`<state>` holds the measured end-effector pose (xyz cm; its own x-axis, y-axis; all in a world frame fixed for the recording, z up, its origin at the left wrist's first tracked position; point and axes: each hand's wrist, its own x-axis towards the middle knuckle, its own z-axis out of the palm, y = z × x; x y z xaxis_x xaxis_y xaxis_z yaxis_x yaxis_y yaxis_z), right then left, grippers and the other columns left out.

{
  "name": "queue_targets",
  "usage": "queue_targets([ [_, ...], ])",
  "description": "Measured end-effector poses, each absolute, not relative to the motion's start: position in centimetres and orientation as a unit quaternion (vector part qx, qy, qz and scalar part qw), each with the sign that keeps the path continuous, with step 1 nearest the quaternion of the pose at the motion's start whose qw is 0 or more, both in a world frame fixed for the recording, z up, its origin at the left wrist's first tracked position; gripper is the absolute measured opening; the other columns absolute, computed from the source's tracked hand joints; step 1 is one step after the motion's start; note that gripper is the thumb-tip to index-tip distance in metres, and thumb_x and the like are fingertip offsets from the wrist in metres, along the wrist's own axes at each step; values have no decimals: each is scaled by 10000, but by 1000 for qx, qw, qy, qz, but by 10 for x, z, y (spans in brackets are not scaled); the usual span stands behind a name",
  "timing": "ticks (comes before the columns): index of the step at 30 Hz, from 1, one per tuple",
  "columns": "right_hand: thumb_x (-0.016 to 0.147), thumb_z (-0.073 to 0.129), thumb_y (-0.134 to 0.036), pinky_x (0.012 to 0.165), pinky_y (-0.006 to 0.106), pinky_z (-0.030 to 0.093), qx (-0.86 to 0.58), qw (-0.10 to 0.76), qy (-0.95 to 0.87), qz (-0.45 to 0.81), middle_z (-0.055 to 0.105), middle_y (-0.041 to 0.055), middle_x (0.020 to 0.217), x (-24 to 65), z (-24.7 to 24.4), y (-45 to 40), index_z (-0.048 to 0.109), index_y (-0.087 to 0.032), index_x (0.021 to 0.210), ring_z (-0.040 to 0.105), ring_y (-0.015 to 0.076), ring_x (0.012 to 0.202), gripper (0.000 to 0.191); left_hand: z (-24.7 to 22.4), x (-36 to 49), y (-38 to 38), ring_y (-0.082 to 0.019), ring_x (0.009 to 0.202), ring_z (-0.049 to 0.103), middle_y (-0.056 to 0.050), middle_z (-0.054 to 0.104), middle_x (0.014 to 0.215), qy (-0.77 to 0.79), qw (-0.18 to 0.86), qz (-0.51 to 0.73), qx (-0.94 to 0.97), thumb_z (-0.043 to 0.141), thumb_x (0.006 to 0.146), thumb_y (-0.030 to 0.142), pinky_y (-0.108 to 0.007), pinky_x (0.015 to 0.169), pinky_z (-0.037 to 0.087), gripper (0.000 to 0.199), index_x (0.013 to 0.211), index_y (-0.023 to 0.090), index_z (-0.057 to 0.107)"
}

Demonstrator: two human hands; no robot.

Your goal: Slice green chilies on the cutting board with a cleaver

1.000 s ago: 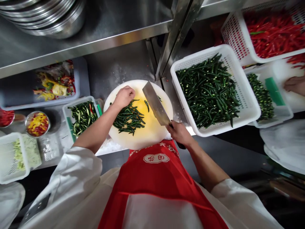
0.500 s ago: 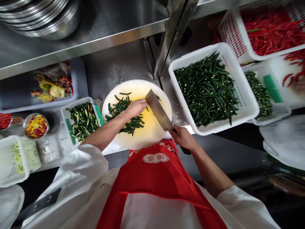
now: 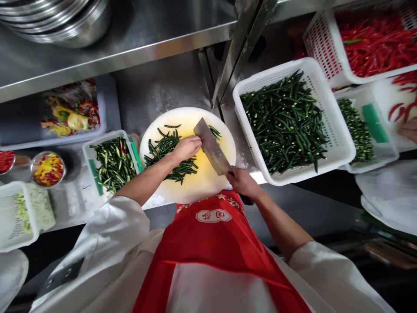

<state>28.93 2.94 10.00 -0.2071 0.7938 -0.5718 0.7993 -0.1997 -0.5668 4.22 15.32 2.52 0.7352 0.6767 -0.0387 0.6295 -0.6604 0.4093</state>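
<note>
My right hand (image 3: 243,181) grips the dark handle of a cleaver (image 3: 212,147), whose broad blade slants up and left over the round white cutting board (image 3: 211,184). Right against the blade are the curled, closed fingers of my left hand (image 3: 188,148). A dark tip of a green chili pepper (image 3: 202,149) shows at these fingertips; the rest of it is hidden by the hand and blade. Whole green chilies (image 3: 159,150) lie in a loose pile under and left of my left forearm. A few green pieces (image 3: 214,131) rest beyond the blade, on the right.
At right stands a white basket (image 3: 339,150) of green chilies, with a red-chili basket (image 3: 355,76) behind it. A co-worker's hand (image 3: 408,129) is at the far right. Left of the board is a tub (image 3: 86,150) of sliced chilies. A steel shelf (image 3: 156,52) overhangs the back.
The cleaver blade has shifted slightly left and up, close against my left fingertips. More green pieces show on the board to the right of the blade. My left hand has hardly moved.
</note>
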Motion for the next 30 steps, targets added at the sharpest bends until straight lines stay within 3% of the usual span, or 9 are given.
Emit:
queue_targets([
  [5, 958, 426, -344, 546, 228, 345, 643, -28, 599, -477, 610, 8, 599, 272, 87, 39, 491, -204, 774, 560, 124, 515, 240, 41, 33, 166, -188, 832, 564, -65, 605, 867, 358, 218, 46, 907, 405, 929, 195, -308, 776, 469, 257, 826, 189, 640],
  [8, 950, 434, -353, 561, 240, 327, 631, -39, 634, -444, 606, 20, 633, 283, 93, 29, 474, -210, 737, 558, 137, 573, 260, 48, 11, 189, -239, 955, 565, -110, 612, 986, 504, 155, 73, 847, 432, 885, 157, -371, 888, 467, 231, 910, 159, 662],
  [12, 941, 432, -335, 575, 260, 296, 601, -11, 674, -429, 599, 32, 663, 299, 101, 12, 486, -208, 723, 528, 147, 609, 258, 48, -17, 216, -317, 1027, 554, -152, 618, 1035, 621, 119, -9, 774, 487, 790, 85, -467, 925, 447, 237, 882, 147, 697],
  [18, 945, 418, -356, 562, 255, 301, 624, -30, 646, -440, 575, 17, 642, 303, 93, 7, 488, -206, 740, 524, 145, 594, 263, 41, 3, 214, -274, 934, 570, -126, 626, 961, 579, 125, 20, 805, 470, 848, 137, -397, 808, 485, 212, 842, 183, 676],
  [25, 945, 414, -379, 543, 249, 308, 636, -42, 629, -446, 563, 13, 629, 304, 86, 7, 479, -209, 739, 521, 143, 577, 275, 39, 35, 189, -228, 917, 585, -82, 617, 962, 491, 210, 65, 843, 432, 892, 149, -345, 837, 480, 213, 914, 196, 638],
  [30, 937, 419, -383, 539, 248, 305, 648, -46, 610, -453, 580, 19, 640, 299, 83, 3, 461, -214, 729, 525, 140, 566, 271, 38, 21, 210, -229, 965, 588, -99, 621, 1028, 599, 197, 131, 765, 446, 895, 176, -361, 925, 464, 216, 1001, 170, 634],
])
